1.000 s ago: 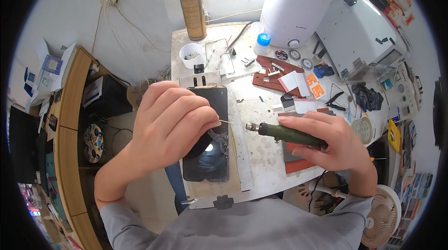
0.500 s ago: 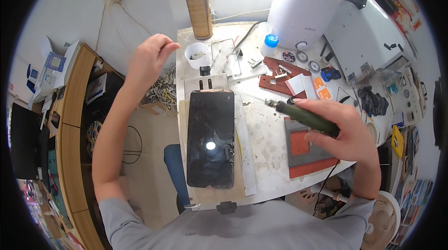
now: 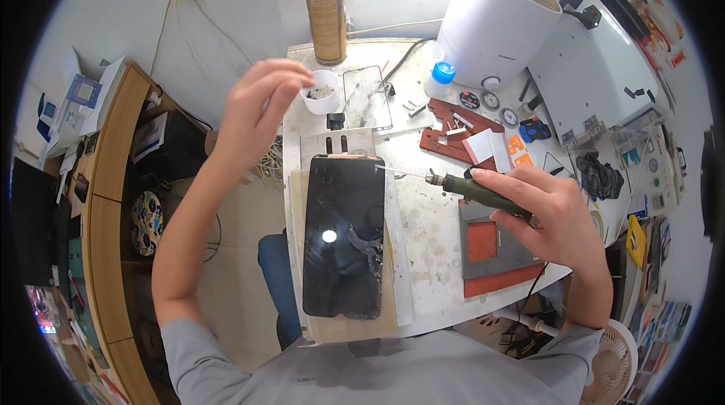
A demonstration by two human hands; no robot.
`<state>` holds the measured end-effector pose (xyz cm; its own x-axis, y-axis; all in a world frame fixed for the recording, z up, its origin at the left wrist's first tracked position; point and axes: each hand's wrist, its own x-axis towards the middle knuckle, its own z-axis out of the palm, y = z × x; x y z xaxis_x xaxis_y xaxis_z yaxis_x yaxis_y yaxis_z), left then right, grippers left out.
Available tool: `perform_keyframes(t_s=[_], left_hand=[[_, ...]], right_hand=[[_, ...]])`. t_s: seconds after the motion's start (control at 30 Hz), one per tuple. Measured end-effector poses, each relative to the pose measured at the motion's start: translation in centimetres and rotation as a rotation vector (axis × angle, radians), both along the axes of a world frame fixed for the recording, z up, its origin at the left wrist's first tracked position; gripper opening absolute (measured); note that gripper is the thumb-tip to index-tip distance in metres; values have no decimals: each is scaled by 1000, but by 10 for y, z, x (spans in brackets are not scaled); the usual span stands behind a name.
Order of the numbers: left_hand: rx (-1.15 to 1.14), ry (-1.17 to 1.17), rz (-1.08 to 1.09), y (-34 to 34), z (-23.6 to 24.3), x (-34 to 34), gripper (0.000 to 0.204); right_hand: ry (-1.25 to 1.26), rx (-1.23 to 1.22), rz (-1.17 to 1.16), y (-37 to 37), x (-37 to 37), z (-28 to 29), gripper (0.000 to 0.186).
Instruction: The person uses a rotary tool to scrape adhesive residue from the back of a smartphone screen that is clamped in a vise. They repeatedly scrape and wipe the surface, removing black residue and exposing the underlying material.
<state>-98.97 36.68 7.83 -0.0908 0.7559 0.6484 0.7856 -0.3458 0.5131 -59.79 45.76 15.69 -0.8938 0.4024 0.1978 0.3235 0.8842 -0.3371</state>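
Observation:
A black phone (image 3: 340,246), its screen cracked along the right side, lies on a pale board (image 3: 355,329) at the front of the bench. My right hand (image 3: 555,212) grips a dark green pen-shaped rotary tool (image 3: 483,195) from the right. From its metal nose a thin rod runs left to the phone's upper right corner; whether it touches the glass I cannot tell. At the upper left, my left hand (image 3: 260,106) hovers with fingers stretched over the rim of a white cup (image 3: 323,105) that has small scraps in it. Nothing shows in those fingers.
Behind the cup stands a spray can (image 3: 325,20). A thin black frame (image 3: 366,95) lies beside the cup. Rightward are a blue-capped bottle (image 3: 440,78), a white cylindrical appliance (image 3: 498,27), a red-brown holder (image 3: 445,140) and a grey-and-red mat (image 3: 498,254). A black cable hangs off the front edge.
My left hand has moved right to the cup, and its curled fingers have straightened. The tool in my right hand has shifted slightly left, its thin rod now plainly visible by the phone's corner.

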Motion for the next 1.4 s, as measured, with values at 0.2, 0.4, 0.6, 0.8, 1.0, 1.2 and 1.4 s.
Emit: perform_keyframes(t_s=[0.2, 0.4, 0.6, 0.8, 1.0, 1.2, 1.4], left_hand=[[24, 234, -385, -65, 13, 41, 71], [-10, 299, -363, -79, 11, 48, 79], [48, 295, -258, -81, 22, 58, 42], [126, 361, -236, -84, 41, 82, 25], [281, 477, 21, -85, 44, 76, 10], [-163, 623, 232, -114, 39, 25, 35], [-88, 384, -107, -122, 37, 56, 82]], right_hand=[[-23, -4, -2, 0, -1, -1, 63], [-37, -3, 13, -1, 0, 0, 64], [-6, -29, 61, -11, 6, 3, 66], [9, -72, 173, -27, 9, 16, 62], [28, -198, 91, -32, 22, 12, 64], [-8, -137, 40, -28, 35, 7, 63], [-44, -59, 72, -28, 29, 2, 64]])
